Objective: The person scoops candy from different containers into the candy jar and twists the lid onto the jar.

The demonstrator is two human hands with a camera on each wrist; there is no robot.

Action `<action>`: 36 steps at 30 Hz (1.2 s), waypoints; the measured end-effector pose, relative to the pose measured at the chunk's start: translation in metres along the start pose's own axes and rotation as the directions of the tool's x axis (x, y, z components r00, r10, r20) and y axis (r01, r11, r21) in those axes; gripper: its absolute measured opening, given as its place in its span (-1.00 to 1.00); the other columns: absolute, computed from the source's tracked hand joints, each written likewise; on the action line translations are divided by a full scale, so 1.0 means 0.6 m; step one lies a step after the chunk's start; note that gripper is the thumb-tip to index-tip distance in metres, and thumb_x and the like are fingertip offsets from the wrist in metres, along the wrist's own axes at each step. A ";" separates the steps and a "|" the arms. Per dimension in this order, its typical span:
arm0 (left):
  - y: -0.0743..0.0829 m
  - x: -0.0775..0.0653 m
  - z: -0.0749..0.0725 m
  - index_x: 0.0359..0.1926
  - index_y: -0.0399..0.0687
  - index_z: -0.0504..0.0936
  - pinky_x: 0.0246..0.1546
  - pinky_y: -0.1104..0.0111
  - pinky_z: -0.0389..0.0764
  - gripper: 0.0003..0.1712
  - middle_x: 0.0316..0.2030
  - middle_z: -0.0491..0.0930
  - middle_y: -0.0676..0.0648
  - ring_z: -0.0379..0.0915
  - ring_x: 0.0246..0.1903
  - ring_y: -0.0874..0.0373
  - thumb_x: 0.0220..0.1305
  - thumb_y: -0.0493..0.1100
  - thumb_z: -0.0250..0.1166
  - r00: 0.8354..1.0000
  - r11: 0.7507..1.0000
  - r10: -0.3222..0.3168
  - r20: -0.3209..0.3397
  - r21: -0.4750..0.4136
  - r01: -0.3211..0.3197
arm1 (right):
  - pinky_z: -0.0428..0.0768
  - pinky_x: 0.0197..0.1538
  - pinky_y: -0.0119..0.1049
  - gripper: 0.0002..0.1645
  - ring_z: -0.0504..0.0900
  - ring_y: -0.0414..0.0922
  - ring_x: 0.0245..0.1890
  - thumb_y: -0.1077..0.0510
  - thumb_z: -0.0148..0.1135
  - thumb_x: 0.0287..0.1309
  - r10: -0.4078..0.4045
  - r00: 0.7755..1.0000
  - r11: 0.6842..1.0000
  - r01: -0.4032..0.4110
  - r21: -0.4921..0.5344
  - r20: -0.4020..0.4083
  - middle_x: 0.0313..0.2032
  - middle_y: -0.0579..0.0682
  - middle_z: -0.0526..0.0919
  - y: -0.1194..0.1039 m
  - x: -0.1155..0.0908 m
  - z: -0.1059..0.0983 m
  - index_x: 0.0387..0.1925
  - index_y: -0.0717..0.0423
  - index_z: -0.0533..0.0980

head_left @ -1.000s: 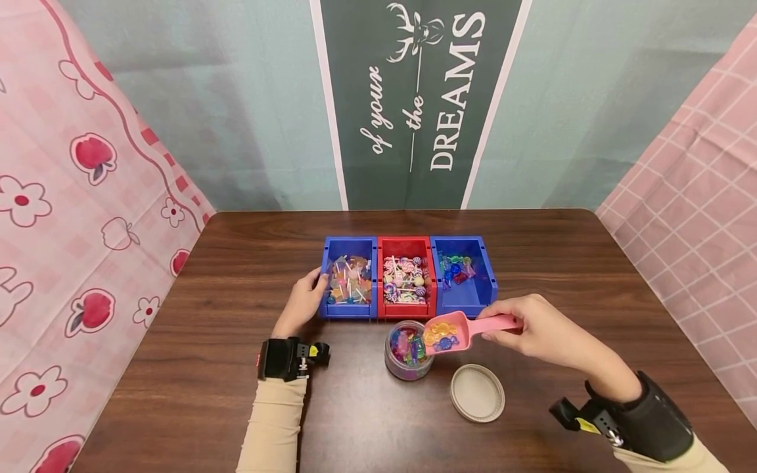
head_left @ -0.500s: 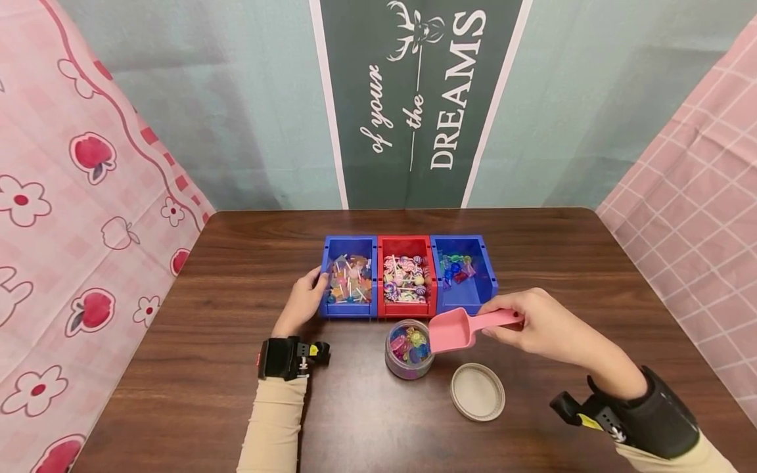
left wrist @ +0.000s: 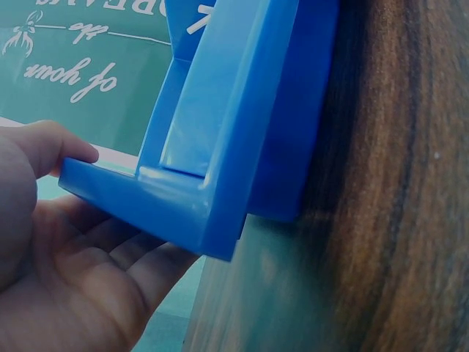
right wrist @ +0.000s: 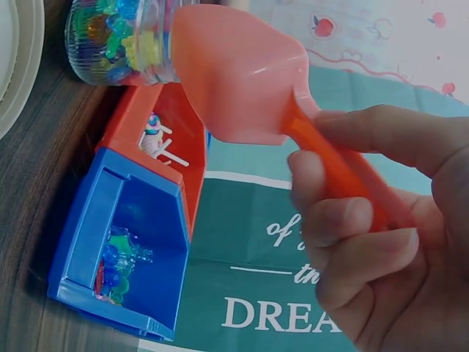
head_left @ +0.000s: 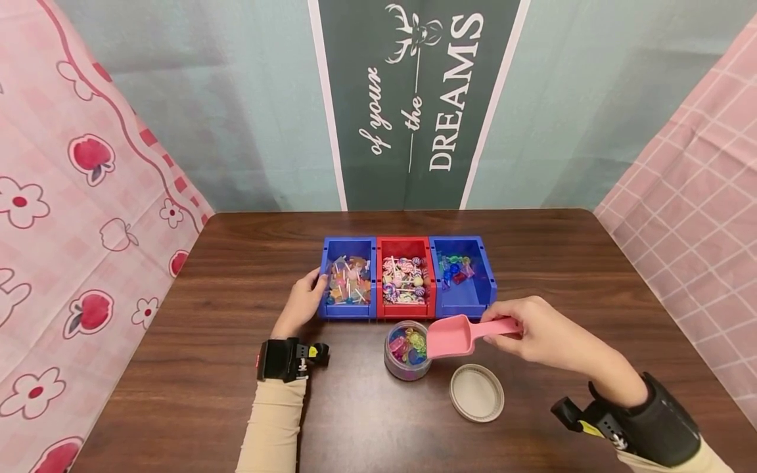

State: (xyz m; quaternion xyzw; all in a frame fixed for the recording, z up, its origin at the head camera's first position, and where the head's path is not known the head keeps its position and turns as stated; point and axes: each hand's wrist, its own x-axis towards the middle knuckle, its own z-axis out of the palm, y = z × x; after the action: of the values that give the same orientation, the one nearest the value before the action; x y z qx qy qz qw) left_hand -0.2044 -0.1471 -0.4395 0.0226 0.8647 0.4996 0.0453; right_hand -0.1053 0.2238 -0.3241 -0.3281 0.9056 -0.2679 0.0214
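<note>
My right hand (head_left: 547,332) grips the handle of a pink scoop (head_left: 451,336), fingers curled round it. Nothing lies in the scoop's bowl, whose front edge overlaps the rim of a clear jar (head_left: 408,368). Colourful wrapped candies (head_left: 408,345) fill the jar. On the left, my left hand (head_left: 304,302) holds the side wall of a blue bin (head_left: 349,312); in the left wrist view the thumb is at the rim and the fingers pass behind the blue wall (left wrist: 139,202). That bin contains several small lollipops and clear pieces.
A red bin (head_left: 407,311) with striped lollipops joins the left blue bin to a right blue bin (head_left: 473,299) containing several wrapped candies. A round pale lid (head_left: 476,393) lies on the wooden table (head_left: 207,368) in front. Curtains hang behind and at both sides.
Yellow and blue candies that lay in the scoop have dropped into the jar. The scoop has stayed beside the jar's rim, rising slightly then lowering. My left hand has kept its place.
</note>
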 end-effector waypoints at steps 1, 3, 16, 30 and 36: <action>0.000 -0.001 0.000 0.34 -0.39 0.20 0.21 -0.06 0.36 -0.43 0.20 0.39 -0.42 0.38 0.07 -0.14 0.46 -0.11 -0.12 1.000 1.000 -0.002 0.002 0.001 0.002 | 0.38 -0.65 -0.50 -0.81 0.32 -0.38 -0.61 0.28 0.41 -0.13 0.006 1.000 1.000 -0.006 -0.006 0.012 -0.56 -0.18 0.55 0.001 -0.001 0.001 -0.38 0.09 0.61; 0.000 -0.002 0.000 0.34 -0.38 0.20 0.22 -0.06 0.35 -0.43 0.20 0.38 -0.42 0.38 0.08 -0.15 0.46 -0.11 -0.12 1.000 1.000 -0.003 0.003 0.000 0.003 | 0.39 -0.63 -0.49 -0.80 0.33 -0.36 -0.59 0.29 0.40 -0.13 0.007 0.999 1.000 -0.006 -0.025 0.035 -0.54 -0.18 0.55 0.005 -0.002 0.003 -0.37 0.10 0.60; 0.003 -0.005 0.000 0.36 -0.34 0.17 0.24 -0.07 0.32 -0.42 0.24 0.35 -0.40 0.36 0.10 -0.14 0.47 -0.09 -0.13 0.999 0.999 -0.029 0.016 -0.019 0.030 | 0.60 -0.42 -0.26 -0.84 0.47 -0.31 -0.47 0.24 0.30 0.02 -0.042 0.995 0.993 0.051 -0.109 0.088 -0.43 -0.17 0.66 0.020 -0.009 0.018 -0.28 0.13 0.62; 0.001 -0.004 0.000 0.33 -0.40 0.22 0.22 -0.07 0.34 -0.44 0.20 0.38 -0.44 0.35 0.11 -0.16 0.44 -0.12 -0.11 1.000 1.000 0.024 -0.007 0.010 -0.024 | 0.39 -0.55 -0.40 -0.80 0.33 -0.33 -0.57 0.26 0.34 -0.02 0.089 0.994 0.989 -0.095 -0.112 -0.057 -0.57 -0.20 0.48 0.024 -0.016 0.004 -0.29 0.21 0.60; 0.002 -0.005 0.000 0.33 -0.41 0.22 0.21 -0.07 0.35 -0.44 0.19 0.39 -0.44 0.37 0.07 -0.15 0.44 -0.14 -0.11 1.000 0.999 0.029 -0.011 0.014 -0.029 | 0.37 -0.55 -0.35 -0.79 0.32 -0.27 -0.61 0.24 0.31 0.01 0.184 0.975 0.970 -0.201 -0.139 -0.127 -0.65 -0.15 0.47 0.032 -0.008 0.000 -0.29 0.32 0.61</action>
State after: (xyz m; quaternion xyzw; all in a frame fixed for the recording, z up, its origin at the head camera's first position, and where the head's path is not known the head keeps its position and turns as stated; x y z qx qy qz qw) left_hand -0.2014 -0.1467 -0.4381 0.0325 0.8681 0.4943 0.0332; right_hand -0.1128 0.2391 -0.3344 -0.2234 0.9506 -0.2136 -0.0289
